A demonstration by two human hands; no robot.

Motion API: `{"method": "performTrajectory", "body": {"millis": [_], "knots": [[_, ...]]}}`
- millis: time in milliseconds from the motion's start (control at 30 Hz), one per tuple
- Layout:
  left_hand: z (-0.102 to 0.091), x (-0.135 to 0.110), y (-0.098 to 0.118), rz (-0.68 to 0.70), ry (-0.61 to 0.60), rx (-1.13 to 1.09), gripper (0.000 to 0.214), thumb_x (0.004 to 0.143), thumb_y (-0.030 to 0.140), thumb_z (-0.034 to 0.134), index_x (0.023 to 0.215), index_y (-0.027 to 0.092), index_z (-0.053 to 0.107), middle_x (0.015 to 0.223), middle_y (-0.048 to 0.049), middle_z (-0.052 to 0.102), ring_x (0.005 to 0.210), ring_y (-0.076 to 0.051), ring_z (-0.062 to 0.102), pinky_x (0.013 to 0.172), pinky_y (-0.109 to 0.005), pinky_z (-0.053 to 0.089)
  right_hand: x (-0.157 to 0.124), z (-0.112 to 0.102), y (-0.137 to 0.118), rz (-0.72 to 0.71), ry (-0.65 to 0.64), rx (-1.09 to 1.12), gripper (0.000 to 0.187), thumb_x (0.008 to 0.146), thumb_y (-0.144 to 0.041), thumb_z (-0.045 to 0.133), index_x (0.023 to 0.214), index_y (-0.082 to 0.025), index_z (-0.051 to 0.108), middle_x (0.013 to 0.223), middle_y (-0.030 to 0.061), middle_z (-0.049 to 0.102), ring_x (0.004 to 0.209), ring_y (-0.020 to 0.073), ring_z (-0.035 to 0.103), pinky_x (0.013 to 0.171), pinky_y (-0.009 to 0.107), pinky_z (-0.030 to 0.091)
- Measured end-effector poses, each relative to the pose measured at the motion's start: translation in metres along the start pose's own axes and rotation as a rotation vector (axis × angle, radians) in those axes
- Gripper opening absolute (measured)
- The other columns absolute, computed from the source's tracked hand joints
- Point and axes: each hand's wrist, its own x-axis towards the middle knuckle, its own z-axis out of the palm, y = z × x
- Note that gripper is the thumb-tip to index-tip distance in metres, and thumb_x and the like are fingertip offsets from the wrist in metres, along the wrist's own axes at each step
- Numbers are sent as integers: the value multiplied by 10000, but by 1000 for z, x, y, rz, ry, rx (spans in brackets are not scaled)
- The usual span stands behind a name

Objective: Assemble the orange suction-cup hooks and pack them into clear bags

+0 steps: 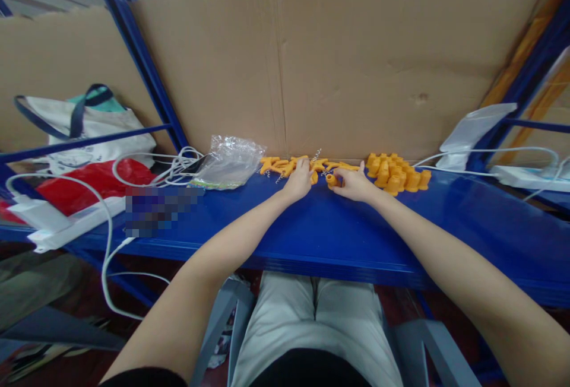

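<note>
A row of orange plastic corkscrews (276, 165) with silvery metal spirals lies along the back of the blue table. My left hand (297, 181) is at the middle of this row, its fingers closed around an orange corkscrew that they largely cover. To its right, my right hand (355, 185) pinches a small hollow orange cylinder (331, 180) between thumb and fingers, its open end facing left. More corkscrews lie just behind the right hand. Beside that wrist, several orange cup-shaped pieces (394, 173) stand grouped close together.
A clear plastic bag (234, 161) lies left of the corkscrews. Farther left are white cables (184, 164), a power strip (84, 221), a red bag (98, 179) and a cloth tote (98, 126). A cardboard sheet (347, 60) closes off the blue table's (329, 232) back.
</note>
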Motion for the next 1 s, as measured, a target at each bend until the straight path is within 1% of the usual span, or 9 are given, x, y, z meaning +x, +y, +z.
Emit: {"method": "performTrajectory", "body": {"millis": [67, 133, 233, 333, 467, 633, 833, 1000], "knots": [[-2, 0, 0, -4, -8, 14, 207, 885, 121, 472, 1085, 172, 486, 1229, -149, 521, 1191, -261, 550, 1039, -480, 472, 0, -3, 1, 4, 34, -2, 227, 802, -287, 603, 1015, -217, 638, 1017, 80, 741, 1004, 323, 684, 1079, 785, 104], [-6, 0, 0, 6, -33, 38, 181, 862, 102, 495, 1027, 178, 495, 1213, -135, 517, 1178, -251, 549, 1040, -462, 471, -1, -5, 2, 1, 56, -4, 249, 800, -260, 591, 1043, -222, 627, 1068, 87, 737, 1028, 324, 679, 1075, 793, 84], [-12, -2, 2, 13, -93, 74, 175, 823, 85, 542, 965, 180, 511, 1161, -119, 534, 1156, -252, 555, 1053, -462, 459, -1, -9, 4, 1, 71, -22, 239, 793, -222, 566, 1028, -223, 611, 1088, 94, 732, 1039, 323, 672, 1070, 800, 71], [-15, -2, 2, -5, -152, 113, 150, 819, 86, 563, 933, 176, 527, 1149, -122, 548, 1136, -257, 566, 1057, -471, 454, -1, -12, 5, 8, 66, -45, 237, 773, -197, 553, 1006, -215, 597, 1099, 108, 721, 1058, 326, 660, 1069, 796, 89], [-16, -2, 0, -34, -168, 148, 122, 831, 107, 585, 926, 174, 549, 1200, -128, 544, 1138, -250, 572, 1054, -440, 461, -2, -16, 7, 35, 62, -75, 237, 747, -167, 547, 978, -209, 575, 1111, 126, 706, 1100, 331, 637, 1085, 765, 120], [-18, -3, 0, -22, -192, 207, 105, 849, 131, 583, 941, 179, 565, 1230, -120, 545, 1135, -253, 584, 1060, -448, 460, -1, -18, 11, 40, 106, -113, 209, 732, -186, 571, 938, -218, 557, 1035, 108, 706, 1036, 330, 652, 1066, 733, 216], [-18, -2, 0, -3, -219, 237, 119, 847, 113, 570, 952, 169, 578, 1248, -135, 551, 1175, -266, 579, 1087, -462, 442, 0, -19, 13, 115, 107, -121, 225, 738, -209, 589, 961, -217, 566, 1091, 118, 691, 1064, 344, 641, 1075, 758, 166], [-16, -3, 1, 27, -234, 235, 103, 850, 102, 552, 929, 160, 584, 1279, -148, 547, 1242, -272, 549, 1099, -460, 436, -1, -19, 15, 95, 128, -113, 231, 728, -211, 588, 958, -229, 569, 1097, 104, 687, 1060, 330, 634, 1067, 765, 170]]}}
